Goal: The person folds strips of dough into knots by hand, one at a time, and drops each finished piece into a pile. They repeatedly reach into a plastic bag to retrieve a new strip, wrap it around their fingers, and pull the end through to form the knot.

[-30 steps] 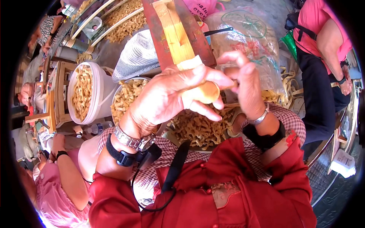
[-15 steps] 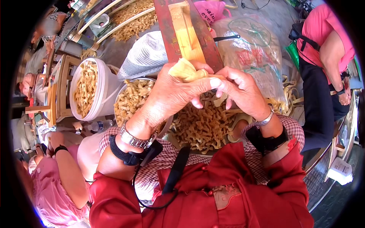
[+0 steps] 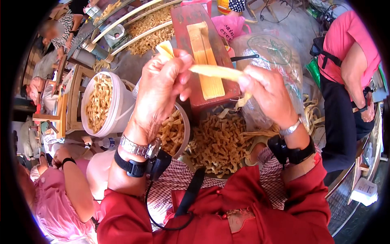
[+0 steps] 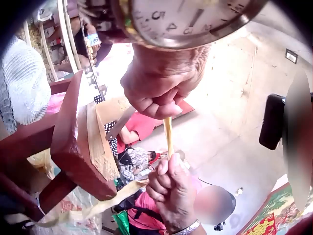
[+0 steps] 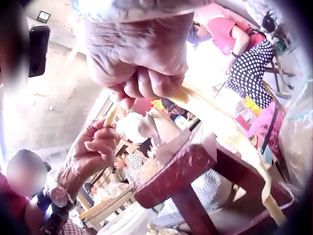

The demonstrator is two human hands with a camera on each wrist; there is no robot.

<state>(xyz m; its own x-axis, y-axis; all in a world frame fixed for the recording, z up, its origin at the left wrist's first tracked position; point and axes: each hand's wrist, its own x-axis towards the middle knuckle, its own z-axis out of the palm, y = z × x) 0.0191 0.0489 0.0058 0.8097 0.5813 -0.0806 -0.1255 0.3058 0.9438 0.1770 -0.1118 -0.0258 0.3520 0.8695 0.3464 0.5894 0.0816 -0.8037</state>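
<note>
Stand [image 3: 183, 20] behind; left hand [image 3: 162, 87], right hand [image 3: 270, 95] pinch strip [image 3: 215, 72]

Landmark: red painted wooden stand [image 3: 185, 18]. Light is bright daylight.

- Behind and right of the stand: grey concrete floor [image 3: 284, 16].
- Left of the stand: white plastic bucket [image 3: 120, 107] full of tan knotted strips.
- Further left: bare-wood slatted frame [image 3: 65, 101].
- Behind-left: long pale-railed trays [image 3: 142, 24] of the same tan strips.
- Right of the stand: clear printed plastic sack [image 3: 276, 53], and beyond it a person in a pink top [image 3: 345, 36].
- Above the stand, left wrist view: pale bare concrete surface [image 4: 234, 73]. Cannot tell whether it is wall or ceiling.
</note>
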